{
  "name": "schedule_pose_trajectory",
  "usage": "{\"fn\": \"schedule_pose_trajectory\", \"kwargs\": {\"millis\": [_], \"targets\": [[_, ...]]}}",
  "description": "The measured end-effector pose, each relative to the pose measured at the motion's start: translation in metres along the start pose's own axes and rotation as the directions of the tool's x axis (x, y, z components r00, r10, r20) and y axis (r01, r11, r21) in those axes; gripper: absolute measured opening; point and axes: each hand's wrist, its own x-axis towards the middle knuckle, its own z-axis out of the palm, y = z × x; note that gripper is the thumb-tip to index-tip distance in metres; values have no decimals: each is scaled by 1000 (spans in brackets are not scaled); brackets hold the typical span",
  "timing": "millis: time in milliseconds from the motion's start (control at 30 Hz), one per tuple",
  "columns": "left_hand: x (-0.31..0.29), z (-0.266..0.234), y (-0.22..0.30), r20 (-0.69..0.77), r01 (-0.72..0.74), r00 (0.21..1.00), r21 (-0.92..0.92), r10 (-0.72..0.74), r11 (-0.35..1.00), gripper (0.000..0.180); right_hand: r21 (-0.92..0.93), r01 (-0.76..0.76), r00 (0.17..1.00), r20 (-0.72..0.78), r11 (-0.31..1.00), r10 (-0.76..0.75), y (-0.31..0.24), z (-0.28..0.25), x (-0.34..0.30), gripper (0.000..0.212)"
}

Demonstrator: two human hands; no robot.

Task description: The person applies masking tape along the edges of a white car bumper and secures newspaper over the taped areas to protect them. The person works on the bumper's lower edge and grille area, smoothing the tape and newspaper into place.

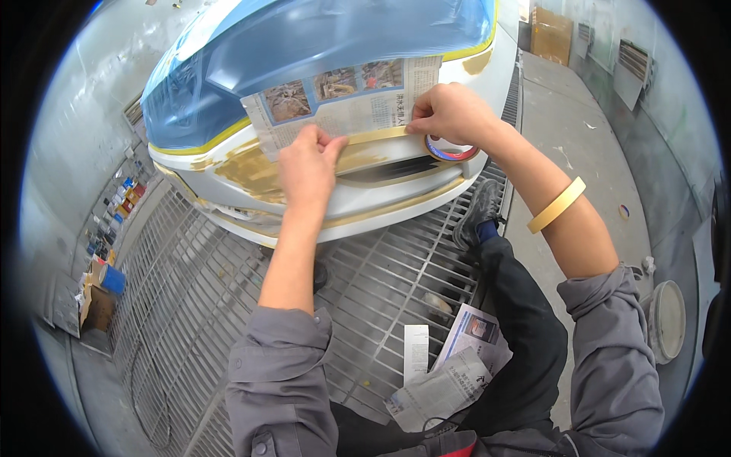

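A white car bumper [365, 209] with tan sanded patches curves in front of me. Blue plastic film [304, 46], edged with yellow tape, covers the car above it. Against the bumper lies a sheet of newspaper [343, 99]. A strip of masking tape [377, 135] runs between my hands along the paper's lower edge. My left hand [306, 164] pinches the strip's left part at the paper. My right hand [453, 114] pinches its right end; a tape roll [457, 156] hangs just below that hand, partly hidden by it. Another masking tape roll [557, 206] circles my right forearm.
Metal floor grating [365, 282] lies under the car and my feet. Loose newspaper sheets [442, 388] rest beside my right leg. Paint cans and an open cardboard box [97, 305] stand along the left wall. A round tub [667, 322] is at the right wall.
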Motion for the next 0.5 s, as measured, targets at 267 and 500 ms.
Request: {"fn": "schedule_pose_trajectory", "kwargs": {"millis": [267, 500], "targets": [[3, 27, 44, 92, 43, 995, 9, -43, 999, 30, 184, -1, 998, 63, 983, -11, 37, -11, -10, 20], [4, 30, 55, 130, 67, 989, -8, -65, 998, 31, 113, -50, 998, 27, 992, 48, 53, -15, -19, 24]]}}
